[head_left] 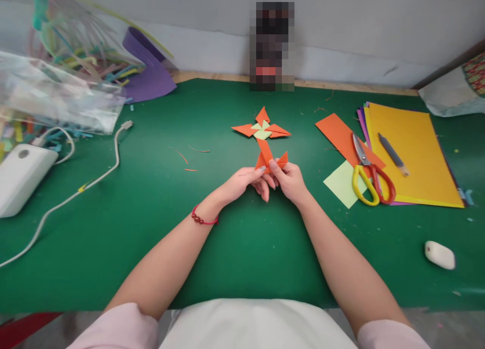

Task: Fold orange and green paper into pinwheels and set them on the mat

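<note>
Left hand (239, 183): curled inward, thumb pressed on the near left corner of the folded orange paper (264, 148), fingers bent underneath, some tips hanging loose below. Right hand (292, 185): thumb flat on the middle of the same piece, index side behind it; a pinch grip. Both hands closed on the paper, almost meeting below it. Red beaded bracelet (204, 220) on left wrist.

Room: green table top (242, 243) spreads between the forearms back to its near edge, close to the body. To the left, thin orange offcuts (191, 170), then white cable (49, 211) and white power bank (28, 175). To the right, light green square (340, 183) and orange rectangle (334, 133), partly under scissors (364, 159) with one yellow, one red handle. Beyond these, coloured paper stack (417, 132), yellow uppermost, a dark pen-like tool (392, 152) on it. Small white case (439, 254) near the front right.

Held piece: a strip points away from the body, pointed flaps stand out left and right; finer creases hidden by thumbs. It sits centrally, just in front of a four-pointed orange and green star (261, 130); cannot tell whether strip and star touch.
</note>
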`<action>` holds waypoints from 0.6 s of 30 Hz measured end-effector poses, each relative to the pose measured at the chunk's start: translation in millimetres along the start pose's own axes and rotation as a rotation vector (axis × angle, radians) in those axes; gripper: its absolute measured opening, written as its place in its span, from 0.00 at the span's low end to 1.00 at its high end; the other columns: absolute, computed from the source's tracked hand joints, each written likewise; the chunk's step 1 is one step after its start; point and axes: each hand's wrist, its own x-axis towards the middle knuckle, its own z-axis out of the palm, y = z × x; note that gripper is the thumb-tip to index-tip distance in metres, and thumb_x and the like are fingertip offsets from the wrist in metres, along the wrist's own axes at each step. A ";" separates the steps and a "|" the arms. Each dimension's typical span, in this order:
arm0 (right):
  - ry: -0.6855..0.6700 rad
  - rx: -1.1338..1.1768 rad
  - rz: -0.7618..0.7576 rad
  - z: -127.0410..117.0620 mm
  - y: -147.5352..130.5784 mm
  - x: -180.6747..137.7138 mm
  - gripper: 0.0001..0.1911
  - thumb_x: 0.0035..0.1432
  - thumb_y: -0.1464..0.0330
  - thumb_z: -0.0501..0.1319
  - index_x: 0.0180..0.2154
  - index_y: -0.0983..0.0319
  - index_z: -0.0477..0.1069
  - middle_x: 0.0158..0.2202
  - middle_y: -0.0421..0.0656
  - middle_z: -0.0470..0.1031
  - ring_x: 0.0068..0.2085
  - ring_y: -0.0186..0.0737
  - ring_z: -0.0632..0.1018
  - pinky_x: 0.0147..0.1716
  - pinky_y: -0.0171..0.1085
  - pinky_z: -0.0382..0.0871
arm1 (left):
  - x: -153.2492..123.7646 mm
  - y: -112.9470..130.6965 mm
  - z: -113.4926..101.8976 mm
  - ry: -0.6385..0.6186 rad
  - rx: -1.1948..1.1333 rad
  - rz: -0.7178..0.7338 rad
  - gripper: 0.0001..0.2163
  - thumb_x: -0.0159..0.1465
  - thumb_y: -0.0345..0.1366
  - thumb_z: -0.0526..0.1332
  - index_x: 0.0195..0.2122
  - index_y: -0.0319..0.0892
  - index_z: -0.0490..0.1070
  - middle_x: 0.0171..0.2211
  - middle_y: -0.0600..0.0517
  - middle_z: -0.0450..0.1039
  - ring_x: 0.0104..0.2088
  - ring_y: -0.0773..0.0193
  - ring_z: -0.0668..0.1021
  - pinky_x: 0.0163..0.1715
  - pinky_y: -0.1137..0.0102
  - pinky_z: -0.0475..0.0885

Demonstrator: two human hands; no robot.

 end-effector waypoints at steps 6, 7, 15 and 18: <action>0.013 -0.009 0.004 0.0 -0.4 -0.8 0.30 0.49 0.42 0.54 0.14 0.60 0.58 0.12 0.36 0.60 0.17 0.30 0.62 0.18 0.33 0.58 | 0.3 -0.3 -2.4 -0.008 0.007 -0.013 0.23 0.61 0.53 0.54 0.31 0.34 0.72 0.20 0.48 0.74 0.23 0.65 0.76 0.31 0.70 0.70; 0.011 -0.007 0.010 0.1 -0.7 -0.9 0.30 0.49 0.41 0.55 0.14 0.60 0.58 0.12 0.36 0.60 0.16 0.30 0.62 0.17 0.33 0.58 | 0.3 -0.4 -2.3 -0.006 0.008 -0.016 0.23 0.61 0.53 0.54 0.31 0.34 0.72 0.20 0.48 0.74 0.23 0.65 0.76 0.31 0.69 0.70; 0.005 0.026 0.036 0.9 -2.5 -0.8 0.30 0.47 0.41 0.55 0.15 0.60 0.58 0.12 0.36 0.60 0.16 0.30 0.62 0.16 0.33 0.58 | -0.1 0.9 -1.8 -0.003 0.015 -0.015 0.22 0.60 0.53 0.55 0.30 0.35 0.71 0.19 0.48 0.75 0.23 0.65 0.76 0.30 0.70 0.70; 0.011 0.014 0.036 0.7 -1.5 -0.8 0.30 0.47 0.41 0.55 0.14 0.60 0.59 0.11 0.35 0.60 0.16 0.29 0.62 0.16 0.33 0.58 | -0.1 1.1 -0.9 0.009 0.027 -0.022 0.23 0.61 0.53 0.54 0.30 0.35 0.71 0.19 0.48 0.75 0.22 0.65 0.76 0.29 0.71 0.70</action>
